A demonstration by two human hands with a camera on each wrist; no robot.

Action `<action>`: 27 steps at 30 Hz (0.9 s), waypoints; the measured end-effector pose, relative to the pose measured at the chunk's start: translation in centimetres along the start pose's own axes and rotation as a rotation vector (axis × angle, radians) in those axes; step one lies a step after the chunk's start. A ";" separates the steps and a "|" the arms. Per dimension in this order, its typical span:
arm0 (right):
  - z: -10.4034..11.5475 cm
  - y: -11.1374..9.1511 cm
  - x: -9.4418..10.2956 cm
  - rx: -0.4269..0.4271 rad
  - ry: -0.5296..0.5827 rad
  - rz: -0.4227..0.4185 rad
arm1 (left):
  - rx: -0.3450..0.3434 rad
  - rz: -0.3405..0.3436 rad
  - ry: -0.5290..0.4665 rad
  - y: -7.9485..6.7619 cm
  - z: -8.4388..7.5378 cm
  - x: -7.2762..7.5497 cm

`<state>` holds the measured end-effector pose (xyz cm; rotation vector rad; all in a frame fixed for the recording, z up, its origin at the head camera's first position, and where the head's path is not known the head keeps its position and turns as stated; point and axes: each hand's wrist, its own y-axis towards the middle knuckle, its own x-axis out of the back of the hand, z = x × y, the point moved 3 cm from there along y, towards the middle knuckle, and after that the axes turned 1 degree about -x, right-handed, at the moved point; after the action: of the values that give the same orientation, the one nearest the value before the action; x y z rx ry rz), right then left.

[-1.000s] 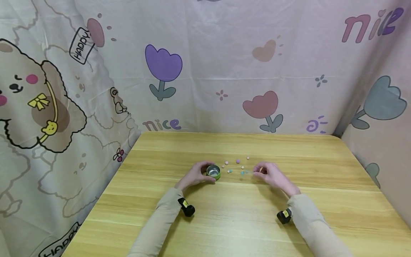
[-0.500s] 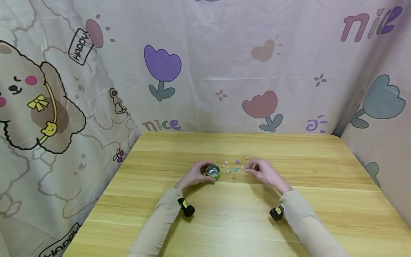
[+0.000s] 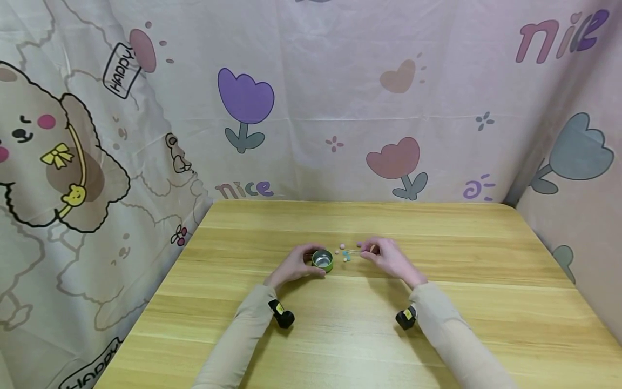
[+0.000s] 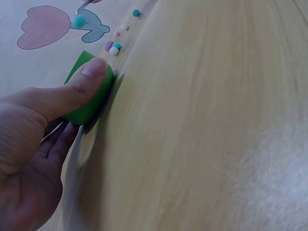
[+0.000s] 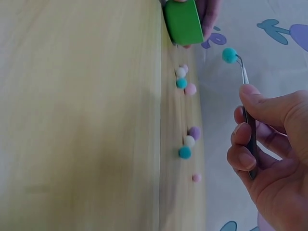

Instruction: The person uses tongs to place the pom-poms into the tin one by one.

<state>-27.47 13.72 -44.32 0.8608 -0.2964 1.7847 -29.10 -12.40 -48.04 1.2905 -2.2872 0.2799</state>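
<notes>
My left hand point(image 3: 293, 265) grips a small round green tin point(image 4: 96, 103), thumb on the near side and fingers behind. In the head view the tin stands on the table with its silvery inside facing up. My right hand point(image 5: 279, 139) pinches a pair of tweezers point(image 5: 250, 130) whose bent tips hold a teal pom-pom point(image 5: 229, 55). That pom-pom is raised above the tabletop, to the right of the tin. Below it lie loose pom-poms: a pink one point(image 5: 190, 89), a purple one point(image 5: 194, 133), a teal one point(image 5: 185, 152) and several others.
The wooden table point(image 3: 320, 335) reaches back to a hanging cloth point(image 3: 316, 97) printed with flowers and words. More printed cloth hangs along the left and right sides. A black wrist camera point(image 3: 283, 315) sits on the left sleeve, another camera point(image 3: 406, 317) on the right.
My right hand has moved left toward the tin, carrying the tweezers and the teal pom-pom, which is now higher off the table. The left hand and tin stay in place.
</notes>
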 end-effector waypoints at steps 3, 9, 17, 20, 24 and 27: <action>0.3 0.5 -0.4 0.001 0.009 0.006 | 0.001 -0.001 0.001 -0.1 0.0 0.1; 0.9 1.0 -1.3 0.002 -0.013 0.021 | -0.008 0.001 0.007 -0.1 -0.1 0.0; 1.6 1.4 -1.9 -0.006 -0.016 0.030 | -0.004 -0.008 0.020 -0.1 0.1 0.0; 1.8 1.6 -2.1 -0.007 -0.012 0.036 | -0.005 -0.007 0.018 -0.1 0.2 0.0; 1.7 2.0 -2.4 0.010 -0.003 0.041 | -0.011 -0.001 0.012 -0.1 0.1 0.0; 1.6 2.2 -2.6 0.023 -0.001 0.045 | -0.013 0.000 0.016 -0.1 0.0 -0.1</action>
<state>-28.36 10.04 -44.48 0.8771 -0.2985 1.8330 -28.97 -12.42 -48.07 1.2768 -2.2724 0.2733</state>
